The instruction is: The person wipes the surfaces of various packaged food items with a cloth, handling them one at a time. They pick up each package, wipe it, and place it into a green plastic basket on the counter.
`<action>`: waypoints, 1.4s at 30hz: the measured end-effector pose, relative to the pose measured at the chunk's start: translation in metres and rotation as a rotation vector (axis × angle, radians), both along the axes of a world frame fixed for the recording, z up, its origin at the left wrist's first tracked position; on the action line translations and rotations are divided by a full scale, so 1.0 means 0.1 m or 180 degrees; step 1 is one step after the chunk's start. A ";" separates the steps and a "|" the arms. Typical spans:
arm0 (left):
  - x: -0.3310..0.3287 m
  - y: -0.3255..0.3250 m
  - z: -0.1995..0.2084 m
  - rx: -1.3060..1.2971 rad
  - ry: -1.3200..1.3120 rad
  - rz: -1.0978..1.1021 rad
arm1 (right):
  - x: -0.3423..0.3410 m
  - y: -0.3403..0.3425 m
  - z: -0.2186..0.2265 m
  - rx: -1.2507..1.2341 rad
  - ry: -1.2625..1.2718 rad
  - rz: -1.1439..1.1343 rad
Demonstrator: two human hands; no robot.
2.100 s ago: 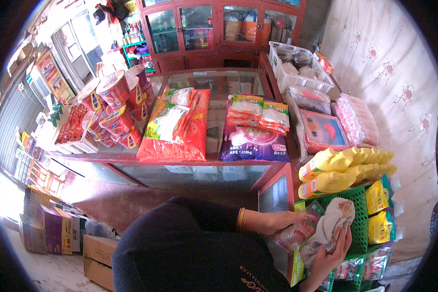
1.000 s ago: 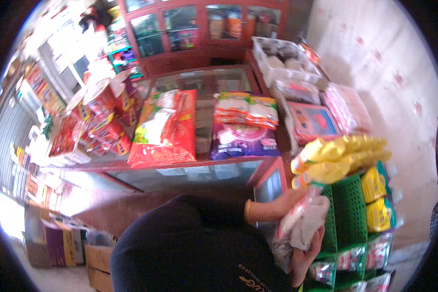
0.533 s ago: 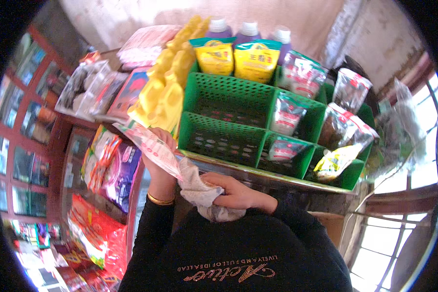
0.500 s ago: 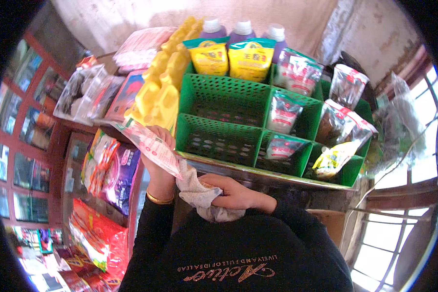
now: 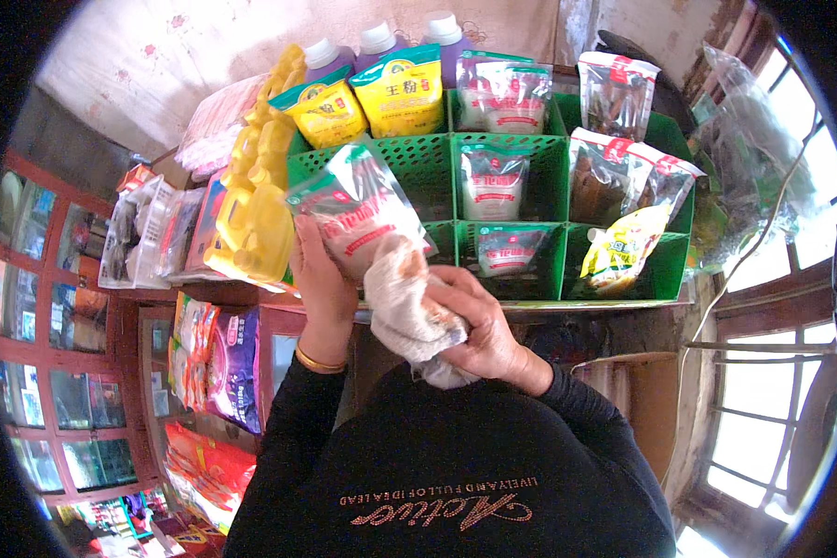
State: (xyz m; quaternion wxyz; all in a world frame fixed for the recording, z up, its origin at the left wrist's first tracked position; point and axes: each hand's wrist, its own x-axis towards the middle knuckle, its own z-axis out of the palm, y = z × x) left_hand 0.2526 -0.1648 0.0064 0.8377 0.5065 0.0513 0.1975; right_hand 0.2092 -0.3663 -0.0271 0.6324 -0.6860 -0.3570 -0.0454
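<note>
My left hand point(image 5: 324, 279) grips a clear and green pouch of white powder point(image 5: 363, 209) by its left side, its printed face turned up. In my right hand point(image 5: 479, 316) is a crumpled pale cloth point(image 5: 405, 312), which touches the pouch's lower edge or hangs just in front of it. Behind both hands stands a green plastic rack point(image 5: 456, 181) with compartments. Similar white pouches point(image 5: 493, 191) stand in its middle column. The held pouch covers part of the left compartments.
Yellow pouches point(image 5: 400, 93) and purple bottles point(image 5: 378, 42) stand at the back. Brown-filled packets point(image 5: 614, 177) and a yellow packet point(image 5: 628, 246) fill the rack's right side. Yellow jugs point(image 5: 251, 228) line its left. Below left lie bags point(image 5: 232, 363); a cable point(image 5: 763, 242) hangs by the right window.
The pouch has turned from nearly edge-on to showing its front. Both hands have risen a little, the right one bringing the cloth up to the pouch. The view has shifted.
</note>
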 end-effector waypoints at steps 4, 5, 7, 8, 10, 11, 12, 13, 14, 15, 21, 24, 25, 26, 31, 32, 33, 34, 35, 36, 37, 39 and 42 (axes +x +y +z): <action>0.21 -0.19 0.21 -0.0126 -0.0307 -0.0139 | -0.06 -0.05 -0.16 -0.0438 0.0356 0.0426; 0.28 -0.25 0.22 0.0173 -0.0338 -0.0368 | -0.07 -0.06 -0.22 -0.0470 0.0422 0.0515; 0.43 -0.43 0.10 0.0687 -0.0457 -0.0279 | -0.07 -0.07 -0.24 -0.0458 0.0411 0.0355; 0.58 -0.43 -0.02 0.0799 -0.0398 -0.0499 | -0.07 -0.08 -0.25 -0.0449 0.0408 0.0270; 0.65 -0.75 0.11 0.1114 -0.0644 -0.0417 | -0.05 -0.09 -0.27 -0.0466 0.0384 0.0183; 0.72 -0.87 0.12 0.1107 -0.0692 -0.0556 | -0.04 -0.12 -0.29 -0.0460 0.0377 0.0101; 0.82 -0.99 0.10 0.1119 -0.0815 -0.0600 | -0.05 -0.16 -0.30 -0.0470 0.0405 0.0045; 0.89 -1.09 0.06 0.1131 -0.0939 -0.0637 | -0.05 -0.20 -0.30 -0.0481 0.0432 -0.0005; 0.93 -1.17 0.03 0.1182 -0.0864 -0.0741 | -0.06 -0.23 -0.32 -0.0483 0.0462 -0.0047; 0.95 -1.24 0.00 0.1372 -0.0908 -0.0786 | -0.07 -0.25 -0.34 -0.0480 0.0506 -0.0092; 1.15 -1.45 -0.29 0.1357 -0.0729 -0.0815 | -0.07 -0.34 -0.42 -0.0418 0.0685 -0.0234; 1.13 -1.42 -0.36 0.1641 -0.0542 -0.0879 | -0.06 -0.36 -0.43 -0.0434 0.0631 -0.0197; 1.13 -1.41 -0.41 0.1670 -0.0497 -0.0994 | -0.06 -0.36 -0.42 -0.0435 0.0645 -0.0165; 1.12 -1.43 -0.47 0.1658 -0.0397 -0.1031 | -0.06 -0.36 -0.42 -0.0438 0.0657 -0.0121; 1.11 -1.16 -0.50 0.2581 -0.0340 -0.1427 | -0.03 -0.34 -0.40 -0.0480 0.0556 -0.0025; 1.07 -1.12 -0.30 0.2913 -0.0527 -0.1382 | -0.02 -0.34 -0.41 -0.0476 0.0547 -0.0048; 1.10 -1.09 -0.28 0.2448 -0.0812 -0.1321 | -0.02 -0.33 -0.41 -0.0479 0.0528 -0.0038; 1.15 -1.04 -0.23 0.3011 -0.0977 -0.1041 | -0.02 -0.32 -0.40 -0.0468 0.0539 -0.0002; 1.19 -1.00 -0.14 0.3564 -0.1144 -0.0750 | -0.02 -0.32 -0.40 -0.0463 0.0546 0.0026; 1.18 -0.97 -0.01 0.4305 -0.0809 -0.0801 | -0.01 -0.31 -0.39 -0.0458 0.0555 0.0053; 1.21 -0.97 -0.04 0.4582 -0.0957 -0.0675 | -0.02 -0.31 -0.40 -0.0444 0.0567 0.0075; 1.26 -0.98 -0.08 0.5133 -0.1245 -0.0364 | -0.02 -0.27 -0.43 -0.0425 0.0565 0.0152; 1.24 -1.07 -0.03 0.5653 -0.0668 -0.0407 | -0.04 -0.25 -0.42 -0.0518 0.0460 0.0071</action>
